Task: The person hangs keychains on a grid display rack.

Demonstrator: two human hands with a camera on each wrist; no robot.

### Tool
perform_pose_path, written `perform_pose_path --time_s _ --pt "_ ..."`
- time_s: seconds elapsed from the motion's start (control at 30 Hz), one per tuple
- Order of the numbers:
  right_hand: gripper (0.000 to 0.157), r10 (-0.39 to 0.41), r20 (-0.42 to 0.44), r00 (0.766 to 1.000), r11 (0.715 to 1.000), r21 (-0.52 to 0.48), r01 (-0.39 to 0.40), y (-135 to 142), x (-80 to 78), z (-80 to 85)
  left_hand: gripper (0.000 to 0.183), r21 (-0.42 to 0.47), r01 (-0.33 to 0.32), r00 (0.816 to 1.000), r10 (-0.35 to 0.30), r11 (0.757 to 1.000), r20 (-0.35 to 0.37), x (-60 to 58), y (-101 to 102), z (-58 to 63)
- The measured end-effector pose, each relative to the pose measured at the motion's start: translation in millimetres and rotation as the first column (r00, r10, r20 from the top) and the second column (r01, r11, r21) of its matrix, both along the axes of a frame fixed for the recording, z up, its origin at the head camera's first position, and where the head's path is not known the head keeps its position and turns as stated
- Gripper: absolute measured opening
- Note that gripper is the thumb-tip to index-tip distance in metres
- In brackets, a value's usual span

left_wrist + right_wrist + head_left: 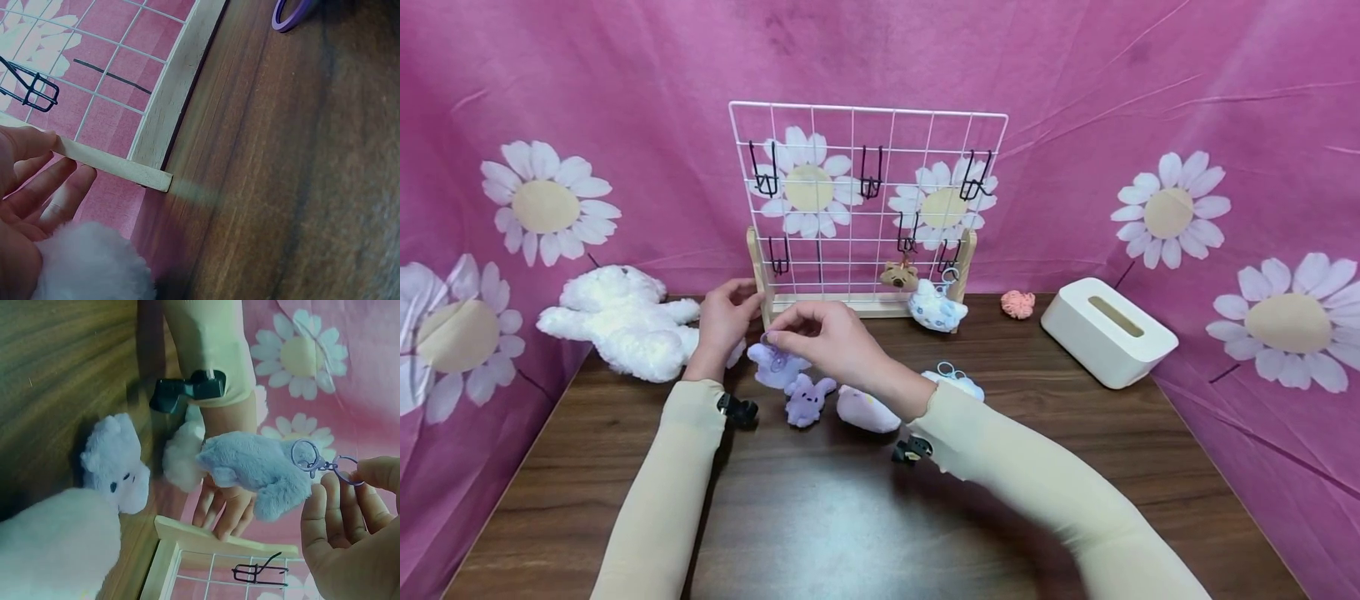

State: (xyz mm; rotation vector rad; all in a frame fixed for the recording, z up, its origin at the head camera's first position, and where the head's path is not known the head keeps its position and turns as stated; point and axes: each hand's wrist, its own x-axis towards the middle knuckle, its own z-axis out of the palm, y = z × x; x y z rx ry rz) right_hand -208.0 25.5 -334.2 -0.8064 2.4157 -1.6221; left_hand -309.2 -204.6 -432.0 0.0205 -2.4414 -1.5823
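Note:
My right hand (835, 342) pinches a purple key ring (335, 464) between thumb and fingertips. From its clasp hangs a fluffy purple plush keychain (244, 462), held in front of the rack's left end in the head view. My left hand (724, 321) grips the wooden side post (119, 164) of a white wire grid rack (868, 108), thumb on one side and fingers on the other. Black hooks (871, 185) hang on the grid. A brown bear plush (898, 276) hangs low on the right, and a white-and-blue plush (937, 310) is beside it.
A purple rabbit plush (807, 402) and a pale plush (867, 410) lie before the rack; another blue-white one (962, 383) is partly behind my right forearm. A large white fluffy toy (625, 325) lies left. At right are a coral ball (1017, 304) and a white tissue box (1101, 346).

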Motion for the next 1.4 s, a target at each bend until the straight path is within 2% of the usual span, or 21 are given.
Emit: perform_pose_path --time_s 0.27,0.47,0.83,0.93,1.13,1.4 --pt "0.01 -0.042 0.051 0.998 0.997 -0.063 0.046 -6.9 -15.5 -3.7 0.036 -0.005 0.0 1.0 0.0 1.0 -0.023 -2.4 0.0 -1.7" --pt "0.011 -0.103 0.041 0.994 0.992 -0.064 0.105 -8.2 -29.5 -6.9 0.035 -0.012 -0.003 0.999 0.002 1.0 -0.036 -3.8 2.7 -2.4" --pt "0.01 -0.217 -0.006 0.976 0.975 -0.059 0.216 -2.3 -54.9 -13.2 0.037 0.032 0.01 1.0 -0.01 0.999 -0.002 -3.2 2.7 -1.7" --pt "0.01 -0.241 0.015 0.97 0.968 -0.071 0.242 -0.9 -59.9 -14.4 0.037 0.047 0.008 1.0 -0.008 0.999 -0.001 -3.1 2.3 -1.8" --pt "0.012 -0.246 0.066 0.967 0.966 -0.071 0.25 -2.6 -70.1 -16.9 0.038 0.05 0.008 1.0 -0.008 0.999 0.003 -2.3 1.1 -2.3" --pt "0.013 -0.245 0.03 0.969 0.969 -0.031 0.246 -12.1 -82.8 -16.8 0.037 0.04 0.003 1.0 -0.004 0.999 0.003 -2.6 1.4 -1.6"
